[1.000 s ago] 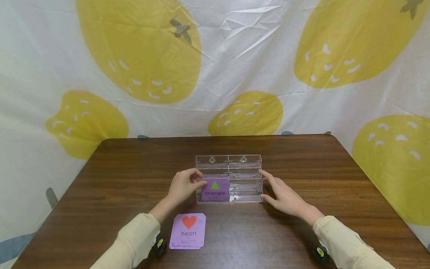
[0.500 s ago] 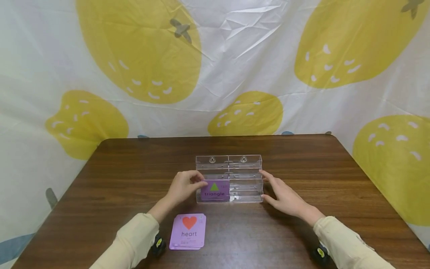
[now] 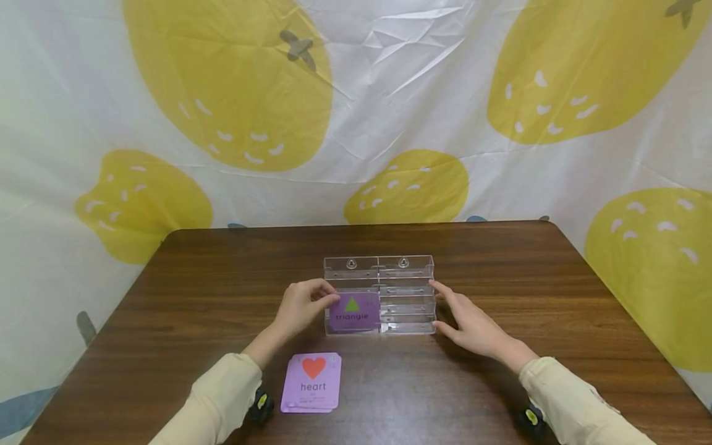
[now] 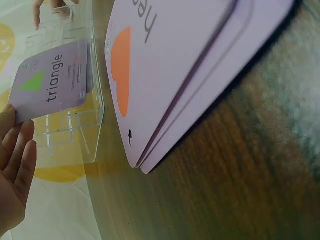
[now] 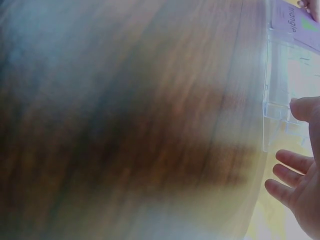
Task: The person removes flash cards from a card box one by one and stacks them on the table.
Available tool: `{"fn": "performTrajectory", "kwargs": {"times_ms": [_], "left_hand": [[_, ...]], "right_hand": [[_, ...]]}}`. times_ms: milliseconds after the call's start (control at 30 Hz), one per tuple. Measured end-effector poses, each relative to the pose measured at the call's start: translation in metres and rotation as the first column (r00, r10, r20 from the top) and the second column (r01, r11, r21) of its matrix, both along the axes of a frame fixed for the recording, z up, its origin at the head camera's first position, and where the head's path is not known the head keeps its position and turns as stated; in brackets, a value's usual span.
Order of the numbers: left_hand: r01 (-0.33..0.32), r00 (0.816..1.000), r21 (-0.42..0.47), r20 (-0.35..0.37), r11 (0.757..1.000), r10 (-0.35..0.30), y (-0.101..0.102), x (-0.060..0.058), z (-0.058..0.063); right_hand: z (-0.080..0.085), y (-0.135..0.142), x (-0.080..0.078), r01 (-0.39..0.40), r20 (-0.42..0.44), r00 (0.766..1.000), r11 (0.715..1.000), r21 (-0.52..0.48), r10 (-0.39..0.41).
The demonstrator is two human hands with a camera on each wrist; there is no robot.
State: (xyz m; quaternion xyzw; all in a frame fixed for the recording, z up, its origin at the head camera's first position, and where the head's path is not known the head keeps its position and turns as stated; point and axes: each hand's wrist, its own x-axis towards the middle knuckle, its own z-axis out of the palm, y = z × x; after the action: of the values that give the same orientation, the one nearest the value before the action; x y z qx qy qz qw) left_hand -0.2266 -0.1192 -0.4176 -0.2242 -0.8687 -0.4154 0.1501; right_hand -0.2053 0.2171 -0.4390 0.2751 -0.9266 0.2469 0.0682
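Between thumb and fingers, my left hand (image 3: 301,305) pinches the upper left corner of a purple triangle card (image 3: 354,311). That card overlaps the lower left section of a clear plastic card rack (image 3: 406,327). In the left wrist view another purple edge shows behind the triangle card (image 4: 45,85). My right hand (image 3: 471,322) is at the rack's right side, thumb and fingertips touching its edge with the fingers spread. The right wrist view shows the thumb against the clear plastic (image 5: 272,105) and the other fingers extended.
A small stack of purple cards with a heart card (image 3: 311,383) on top lies on the brown wooden table (image 3: 222,272), in front of the rack and right of my left sleeve. A white cloth with yellow fruit prints (image 3: 406,185) hangs behind the table.
The triangle card dipped slightly, then rose and shifted a little left with my left hand. My right hand and the heart card stack have stayed in place.
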Motion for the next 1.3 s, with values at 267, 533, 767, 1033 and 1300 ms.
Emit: {"fn": "performTrajectory", "kwargs": {"times_ms": [267, 533, 767, 1033, 1300], "left_hand": [[-0.019, 1.0, 0.0, 0.003, 1.0, 0.019, -0.0019, -0.0008, -0.0003], [-0.034, 0.999, -0.019, 0.003, 0.999, 0.034, -0.0003, -0.0015, -0.0016], [-0.051, 0.998, -0.01, 0.024, 0.999, 0.051, 0.0014, -0.0009, -0.0023], [-0.048, 0.998, 0.027, -0.046, 0.998, 0.049, 0.0007, -0.0011, -0.0019], [-0.084, 0.989, 0.028, -0.122, 0.996, 0.086, -0.0011, -0.0035, -0.0003]], "right_hand": [[0.0004, -0.0005, 0.0001, -0.004, -0.003, 1.0, 1.0, -0.003, 0.004], [0.0005, 0.0001, 0.0002, 0.0, 0.001, 1.0, 1.0, -0.003, 0.0], [-0.0007, 0.0004, 0.0003, -0.003, -0.015, 1.0, 1.0, -0.007, 0.002], [-0.0006, 0.0005, 0.0003, 0.002, -0.004, 1.0, 1.0, -0.007, -0.002], [0.0008, -0.0001, 0.0001, 0.004, 0.02, 1.0, 1.0, -0.004, -0.004]]}}
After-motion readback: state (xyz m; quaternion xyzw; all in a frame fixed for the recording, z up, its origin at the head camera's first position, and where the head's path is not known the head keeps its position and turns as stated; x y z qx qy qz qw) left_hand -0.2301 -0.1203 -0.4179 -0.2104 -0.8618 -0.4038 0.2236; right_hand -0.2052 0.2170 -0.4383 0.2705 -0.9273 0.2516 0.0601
